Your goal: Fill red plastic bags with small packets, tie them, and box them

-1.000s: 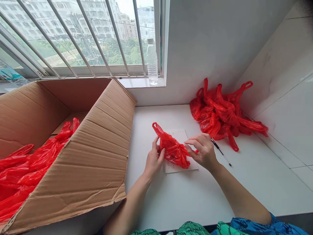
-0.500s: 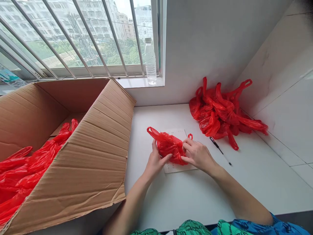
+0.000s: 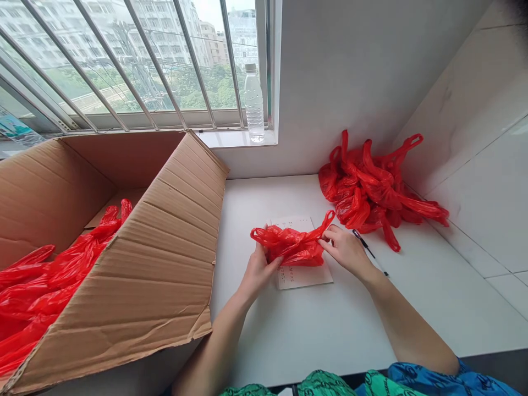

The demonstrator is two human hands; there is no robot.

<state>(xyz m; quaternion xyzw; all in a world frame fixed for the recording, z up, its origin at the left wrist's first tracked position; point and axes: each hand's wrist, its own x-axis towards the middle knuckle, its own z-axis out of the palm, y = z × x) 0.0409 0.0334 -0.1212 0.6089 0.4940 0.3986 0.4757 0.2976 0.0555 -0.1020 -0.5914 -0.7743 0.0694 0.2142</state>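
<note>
I see the red bag [image 3: 295, 247] now stretched flatter above the paper [image 3: 303, 276]. The left hand [image 3: 258, 269] pinches its left end; the right hand [image 3: 346, 250], moved rightward, seemingly grips a handle.

A crumpled red bag [image 3: 295, 246] is covering the upper half of a sheet of paper [image 3: 305, 275], whose small writing is showing too tiny to read. The left hand [image 3: 258, 269] is gripping the bag with its fingertips lying out of sight behind the folds. The right hand [image 3: 348, 250] is hiding the middle of a pen [image 3: 359, 240]. The cardboard box [image 3: 165, 247] and the bags inside it [image 3: 49, 280] are running off the left and bottom edges.
</note>
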